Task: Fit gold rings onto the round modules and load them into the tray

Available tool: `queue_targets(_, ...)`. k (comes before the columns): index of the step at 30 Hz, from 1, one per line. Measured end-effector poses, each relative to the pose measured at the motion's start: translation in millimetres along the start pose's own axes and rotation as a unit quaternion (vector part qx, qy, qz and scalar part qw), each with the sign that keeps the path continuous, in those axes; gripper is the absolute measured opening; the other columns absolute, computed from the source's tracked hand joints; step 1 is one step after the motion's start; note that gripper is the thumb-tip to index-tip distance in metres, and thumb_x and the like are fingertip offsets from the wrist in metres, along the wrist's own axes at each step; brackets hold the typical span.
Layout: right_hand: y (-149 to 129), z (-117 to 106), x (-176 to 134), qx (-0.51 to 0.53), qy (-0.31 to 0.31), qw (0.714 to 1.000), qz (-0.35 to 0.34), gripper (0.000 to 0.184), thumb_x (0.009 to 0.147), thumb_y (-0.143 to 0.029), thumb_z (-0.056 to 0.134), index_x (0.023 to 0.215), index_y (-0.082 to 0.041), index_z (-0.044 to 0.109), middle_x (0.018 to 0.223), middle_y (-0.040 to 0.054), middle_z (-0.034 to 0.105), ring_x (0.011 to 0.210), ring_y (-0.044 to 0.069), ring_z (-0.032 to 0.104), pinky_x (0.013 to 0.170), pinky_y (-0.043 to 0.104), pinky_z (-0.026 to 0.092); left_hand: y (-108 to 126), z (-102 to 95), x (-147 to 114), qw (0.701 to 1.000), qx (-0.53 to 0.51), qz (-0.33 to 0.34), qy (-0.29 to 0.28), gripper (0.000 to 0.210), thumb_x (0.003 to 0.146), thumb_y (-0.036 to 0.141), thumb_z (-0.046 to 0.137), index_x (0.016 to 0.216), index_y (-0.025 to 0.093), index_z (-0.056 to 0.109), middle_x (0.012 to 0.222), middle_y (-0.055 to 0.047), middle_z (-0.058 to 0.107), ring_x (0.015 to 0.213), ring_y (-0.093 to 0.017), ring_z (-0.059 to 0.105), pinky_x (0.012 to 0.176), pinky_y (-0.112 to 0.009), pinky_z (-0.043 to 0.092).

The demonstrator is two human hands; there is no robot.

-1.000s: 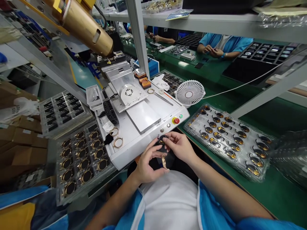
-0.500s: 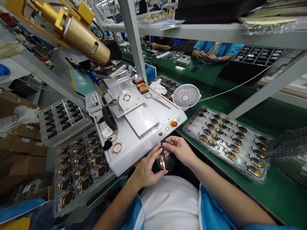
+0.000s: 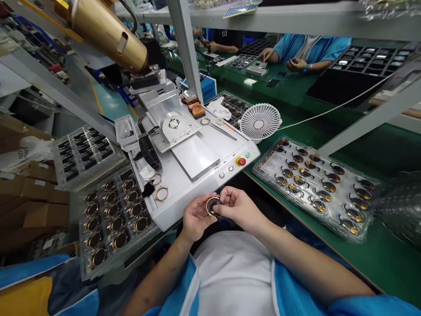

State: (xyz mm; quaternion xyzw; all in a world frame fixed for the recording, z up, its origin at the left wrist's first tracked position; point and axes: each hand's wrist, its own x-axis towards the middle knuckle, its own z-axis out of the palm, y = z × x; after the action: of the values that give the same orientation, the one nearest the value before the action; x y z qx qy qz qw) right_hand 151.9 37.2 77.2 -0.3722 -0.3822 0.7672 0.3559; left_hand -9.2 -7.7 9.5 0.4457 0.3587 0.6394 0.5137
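My left hand point(image 3: 196, 216) and my right hand point(image 3: 237, 207) meet in front of my chest, both gripping one small round part with a gold ring and a dark centre point(image 3: 213, 206). They hover just off the front edge of the white machine base point(image 3: 184, 193). Two loose gold rings point(image 3: 159, 188) lie on that base to the left of my hands. A clear tray of gold-rimmed dark discs point(image 3: 113, 219) sits at my left. Another clear tray of small gold and black parts point(image 3: 315, 184) lies on the green table at my right.
A gold cylinder point(image 3: 108, 33) hangs over the machine's metal fixture plate point(image 3: 174, 125). A red stop button point(image 3: 241, 161) sits on the base's front corner. A small white fan point(image 3: 259, 123) stands behind it. Other people's hands point(image 3: 294, 63) work across the green table. Cardboard boxes point(image 3: 29, 206) are at far left.
The gold ring that my left hand held below the dark disc has come up to it; both hands now hold them together as one piece, slightly lower and to the left.
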Motion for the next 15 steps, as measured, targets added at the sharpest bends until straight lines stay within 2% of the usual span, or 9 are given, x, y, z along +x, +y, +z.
queue_targets(2,0,4,-1,-0.033,0.01,0.999,-0.027,0.038,0.061,-0.023,0.086,0.073,-0.02,0.05,0.064,-0.0065,0.057,0.055,0.007,0.048,0.053,0.021,0.037,1,0.0,-1,1.0,-0.001,0.019,-0.002,0.054,0.068,0.024,0.095,0.119,0.027,0.075,0.122,-0.01,0.079,0.113,-0.027,0.076,0.096,-0.038,0.064)
queue_targets(6,-4,10,-4,-0.081,0.018,0.995,-0.055,0.029,0.064,-0.021,0.074,0.074,-0.022,0.047,0.066,-0.0063,0.056,0.057,0.009,0.047,0.053,0.022,0.036,5,1.5,-1,0.999,-0.006,0.033,0.001,0.054,0.069,0.018,0.094,0.119,0.031,0.076,0.121,-0.008,0.079,0.112,-0.026,0.076,0.096,-0.037,0.064)
queue_targets(15,-9,15,-6,-0.099,0.015,0.994,-0.048,0.026,0.063,-0.02,0.068,0.078,-0.023,0.047,0.066,-0.0072,0.057,0.055,0.009,0.049,0.05,0.021,0.038,2,-3.4,-3,1.0,0.006,0.005,0.021,0.057,0.062,0.021,0.098,0.115,0.028,0.079,0.117,-0.01,0.08,0.106,-0.029,0.078,0.091,-0.04,0.067)
